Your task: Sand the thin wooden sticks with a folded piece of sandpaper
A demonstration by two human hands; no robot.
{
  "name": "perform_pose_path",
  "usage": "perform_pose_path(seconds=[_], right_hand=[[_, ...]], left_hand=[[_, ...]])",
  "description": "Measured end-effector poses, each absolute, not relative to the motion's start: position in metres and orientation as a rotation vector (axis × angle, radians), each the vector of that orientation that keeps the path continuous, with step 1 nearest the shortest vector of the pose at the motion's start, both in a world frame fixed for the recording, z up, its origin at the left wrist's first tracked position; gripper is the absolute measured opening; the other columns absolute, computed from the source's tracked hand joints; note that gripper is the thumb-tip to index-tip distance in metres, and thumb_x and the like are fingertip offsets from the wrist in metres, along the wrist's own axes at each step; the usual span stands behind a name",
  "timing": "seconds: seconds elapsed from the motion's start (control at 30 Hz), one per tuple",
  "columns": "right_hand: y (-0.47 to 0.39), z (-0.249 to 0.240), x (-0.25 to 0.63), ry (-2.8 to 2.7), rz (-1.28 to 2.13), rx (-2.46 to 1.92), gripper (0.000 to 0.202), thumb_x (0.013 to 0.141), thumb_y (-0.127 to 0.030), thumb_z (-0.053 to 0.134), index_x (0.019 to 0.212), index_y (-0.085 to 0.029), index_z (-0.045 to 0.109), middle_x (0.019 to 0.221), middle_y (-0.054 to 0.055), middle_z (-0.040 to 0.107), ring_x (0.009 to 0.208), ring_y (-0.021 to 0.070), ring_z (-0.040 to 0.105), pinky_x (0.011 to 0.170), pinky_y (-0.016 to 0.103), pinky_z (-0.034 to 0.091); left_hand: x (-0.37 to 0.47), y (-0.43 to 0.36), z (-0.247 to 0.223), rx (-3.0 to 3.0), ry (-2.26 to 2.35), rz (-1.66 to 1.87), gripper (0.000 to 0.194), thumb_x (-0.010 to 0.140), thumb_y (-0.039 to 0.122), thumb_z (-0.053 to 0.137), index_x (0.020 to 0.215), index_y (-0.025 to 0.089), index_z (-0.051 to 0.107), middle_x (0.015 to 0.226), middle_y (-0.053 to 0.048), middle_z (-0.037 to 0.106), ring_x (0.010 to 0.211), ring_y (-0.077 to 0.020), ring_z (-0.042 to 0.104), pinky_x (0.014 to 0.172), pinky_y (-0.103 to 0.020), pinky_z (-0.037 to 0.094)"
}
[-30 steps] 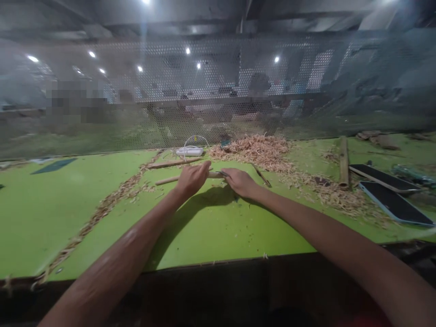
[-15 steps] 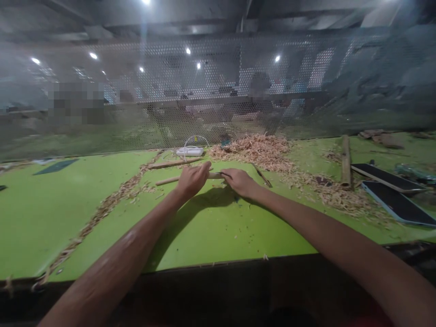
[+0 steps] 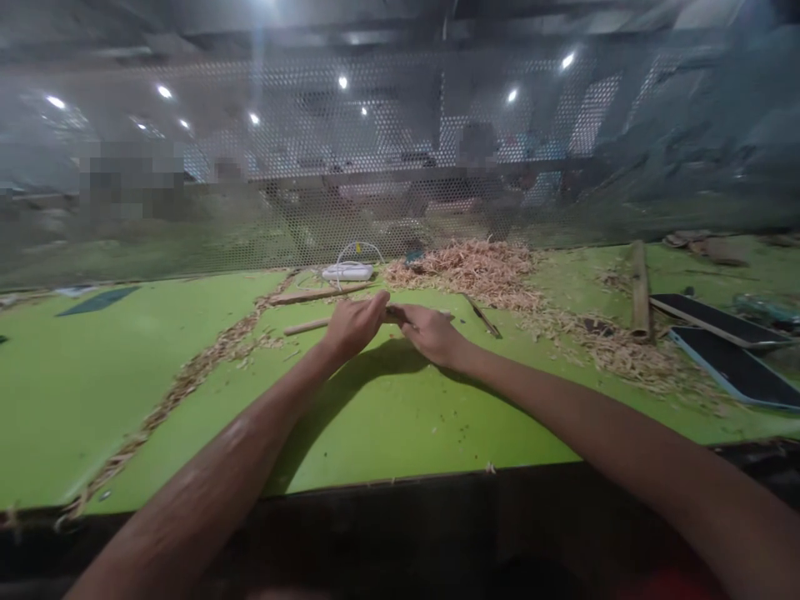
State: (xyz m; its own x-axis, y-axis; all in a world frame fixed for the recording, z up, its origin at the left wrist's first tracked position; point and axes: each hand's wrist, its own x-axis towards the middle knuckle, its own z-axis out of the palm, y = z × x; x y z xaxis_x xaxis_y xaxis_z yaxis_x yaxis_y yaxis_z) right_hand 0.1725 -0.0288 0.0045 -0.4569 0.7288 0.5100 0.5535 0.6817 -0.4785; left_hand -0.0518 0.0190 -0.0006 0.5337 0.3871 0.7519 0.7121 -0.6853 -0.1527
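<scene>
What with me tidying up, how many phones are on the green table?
2, both at far right: the blue-edged phone in front, the pale-edged phone just behind it. Others could be hidden.

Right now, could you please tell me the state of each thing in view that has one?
Pale, thin wooden stick: held
Left hand: closed around the stick
Right hand: closed over the stick, partly hidden
Curly tan wood shavings: loose, heaped and scattered
White oblong plastic device: lying flat
Blue-edged black phone: screen dark
Pale-edged black phone: screen dark
Flat green tabletop: littered
</scene>
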Motion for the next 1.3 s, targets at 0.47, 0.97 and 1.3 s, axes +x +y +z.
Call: perform_pose_path(seconds=[0.47, 0.97, 1.3], right_hand=[[-0.026, 0.005, 0.176, -2.143, 0.295, -1.116, 0.039, 0.112, -0.027, 0.048, 0.139, -0.018, 0.076, 0.12, 0.014, 0.08, 0.102, 0.0262, 0.074, 0.091, 0.04, 0.058], [-0.024, 0.005, 0.174, -2.16, 0.255, -1.155, 0.035, 0.113, -0.025, 0.047, 0.125, -0.017, 0.079, 0.099, 0.011, 0.078, 0.084, 0.0217, 0.069, 0.076, 0.035, 0.055], [-0.01, 0.0, 0.196, -2.122, 0.346, -1.323, 0.049, 0.117, -0.038, 0.041, 0.094, -0.016, 0.078, 0.069, 0.005, 0.067, 0.053, 0.0154, 0.053, 0.054, 0.03, 0.043]], left_hand=[[-0.058, 0.019, 0.002, -2.293, -1.003, -1.06, 0.039, 0.11, 0.035, 0.032, 0.109, 0.017, 0.067, 0.063, -0.004, 0.069, 0.051, -0.0176, 0.058, 0.054, -0.027, 0.034], [-0.05, 0.014, 0.003, -2.266, -0.886, -1.051, 0.039, 0.111, 0.032, 0.032, 0.109, 0.015, 0.067, 0.064, -0.005, 0.07, 0.051, -0.0169, 0.059, 0.051, -0.026, 0.031], [-0.044, 0.009, 0.007, -2.222, -0.762, -1.02, 0.033, 0.111, 0.024, 0.036, 0.114, 0.014, 0.067, 0.065, -0.004, 0.07, 0.052, -0.0146, 0.057, 0.051, -0.024, 0.028]])
